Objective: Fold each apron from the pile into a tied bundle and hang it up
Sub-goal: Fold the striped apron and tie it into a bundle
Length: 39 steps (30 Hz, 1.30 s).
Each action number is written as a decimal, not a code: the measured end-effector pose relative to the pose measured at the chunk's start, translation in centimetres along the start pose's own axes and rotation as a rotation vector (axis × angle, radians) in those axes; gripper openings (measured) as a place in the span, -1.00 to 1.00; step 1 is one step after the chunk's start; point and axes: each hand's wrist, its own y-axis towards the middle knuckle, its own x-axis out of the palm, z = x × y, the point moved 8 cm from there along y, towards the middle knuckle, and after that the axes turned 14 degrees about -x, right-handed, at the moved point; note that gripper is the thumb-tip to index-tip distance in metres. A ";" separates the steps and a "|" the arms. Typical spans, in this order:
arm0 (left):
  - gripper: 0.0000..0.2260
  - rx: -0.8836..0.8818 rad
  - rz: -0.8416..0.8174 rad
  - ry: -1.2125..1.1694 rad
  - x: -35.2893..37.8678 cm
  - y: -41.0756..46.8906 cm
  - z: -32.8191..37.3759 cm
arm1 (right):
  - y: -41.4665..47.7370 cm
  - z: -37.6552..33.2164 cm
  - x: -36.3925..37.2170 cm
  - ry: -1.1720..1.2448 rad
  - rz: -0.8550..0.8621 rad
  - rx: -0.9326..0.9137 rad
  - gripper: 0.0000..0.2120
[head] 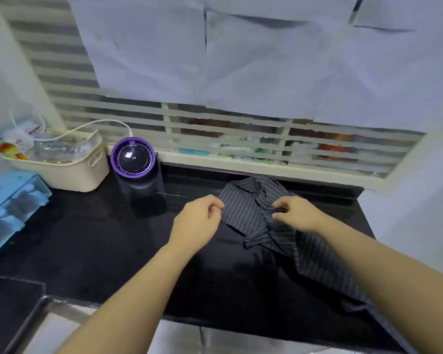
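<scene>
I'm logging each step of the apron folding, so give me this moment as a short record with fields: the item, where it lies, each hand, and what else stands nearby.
item: dark pinstriped apron, crumpled, not yet a tied bundle
surface: black countertop; apron's right part trails off the front edge
left hand: pinching the apron's left edge
right hand: pinching fabric near the middle
nearby: purple-ringed round appliance, cream basket, blue organizer, all left of the apron
</scene>
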 end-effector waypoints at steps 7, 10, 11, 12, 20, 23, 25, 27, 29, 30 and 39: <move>-0.83 -0.046 -0.223 0.097 7.7 0.2 0.6 | -4.3 8.8 6.2 0.248 -0.131 0.179 -0.41; -0.84 -0.046 -0.307 0.099 9.5 0.3 0.3 | -4.1 9.4 8.4 0.182 -0.105 0.213 -0.34; -0.84 -0.045 -0.354 0.100 10.2 0.3 0.1 | -4.0 9.6 8.8 0.126 -0.082 0.242 -0.36; -0.83 -0.043 -0.400 0.094 10.8 0.1 -0.2 | -3.9 9.4 9.0 0.079 -0.033 0.266 -0.41; -0.73 -0.379 -0.745 -0.216 12.4 -2.1 -3.9 | -3.1 1.3 10.8 0.497 0.212 0.152 -0.57; -0.65 -0.527 -0.798 -0.435 12.4 -3.2 -5.5 | -2.8 -3.1 11.9 0.833 0.209 0.102 -0.62; -0.71 -0.579 -0.669 -0.604 11.3 -2.5 -6.7 | -2.5 -5.4 12.9 0.969 0.149 0.077 -0.67; -0.74 -0.651 -0.482 -0.747 9.4 -1.6 -8.0 | -2.6 -6.8 13.1 1.024 0.073 0.066 -0.71; -0.74 -0.672 -0.336 -0.839 6.8 -0.5 -8.5 | -2.4 -7.0 11.8 1.030 0.086 0.093 -0.76; -0.76 -0.646 -0.307 -0.858 5.4 0.0 -8.1 | -2.4 -6.8 10.6 1.015 0.130 0.098 -0.78; -0.78 -0.151 -0.437 -0.602 -9.2 0.4 5.5 | -3.2 -16.8 -5.9 0.208 0.298 -0.346 -0.31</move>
